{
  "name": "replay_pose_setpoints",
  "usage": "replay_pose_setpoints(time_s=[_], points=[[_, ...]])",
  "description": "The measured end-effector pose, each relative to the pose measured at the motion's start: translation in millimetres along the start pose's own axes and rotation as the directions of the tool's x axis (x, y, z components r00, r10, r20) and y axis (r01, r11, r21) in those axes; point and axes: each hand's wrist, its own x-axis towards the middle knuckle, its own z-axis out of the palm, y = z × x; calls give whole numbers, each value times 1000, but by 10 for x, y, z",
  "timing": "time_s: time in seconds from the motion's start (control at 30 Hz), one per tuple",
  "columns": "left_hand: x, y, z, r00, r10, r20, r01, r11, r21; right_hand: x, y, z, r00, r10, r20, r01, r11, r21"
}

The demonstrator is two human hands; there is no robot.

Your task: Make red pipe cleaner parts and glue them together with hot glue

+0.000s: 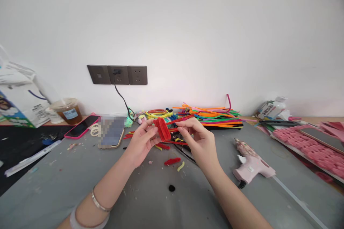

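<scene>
head view: the left hand (143,137) holds a ribbed red chenille block (162,129) between thumb and fingers, raised above the grey work mat (145,200). the right hand (200,136) is just beside it, thumb and forefinger brought nearly together, apparently pinching a red chenille stem (173,122) that stretches between the hands. whether stem and block are joined cannot be made out.

on the mat nearer the wearer: a short red chenille piece (172,161), a yellow offcut (181,166) just beside it, and a round black piece (171,188). a heap of multicoloured chenille stems (217,120) lies by the wall behind the hands. the pink hot glue gun (252,164) lies on its side to the right, well apart from both hands.

step in hand, judged: working the stem against the block by finger, shaping or attaching it. next move seems to call for a steady left pinch, so the ribs stay packed, and light right-hand tension to guide the stem without bending it.
</scene>
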Motion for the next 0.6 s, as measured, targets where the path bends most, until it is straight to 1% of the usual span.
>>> replay_pose_setpoints(time_s=[0.13,0.2,0.27,0.3,0.37,0.47,0.53,0.6], points=[[38,33,11,991,-109,-75,99,987,-125,12,4,1,999,9,37,-9,1000,-5],[49,42,17,986,-129,-101,112,980,-164,16,17,-1,999,38,27,-38,999,-18],[53,43,18,984,-136,-111,114,977,-182,22,36,-7,995,102,3,-102,995,6],[52,40,15,985,-136,-108,115,976,-187,26,46,-10,989,146,-8,-146,988,48],[49,29,6,987,-138,-85,119,974,-195,35,67,-14,970,243,-11,-236,952,193],[48,9,-12,990,-136,-43,125,972,-200,52,86,-12,939,343,31,-321,842,434],[52,-1,-21,990,-135,-31,127,973,-191,61,88,-12,922,381,71,-359,770,527],[57,-3,-22,991,-132,-28,125,975,-185,66,85,-17,908,404,114,-395,728,561]])
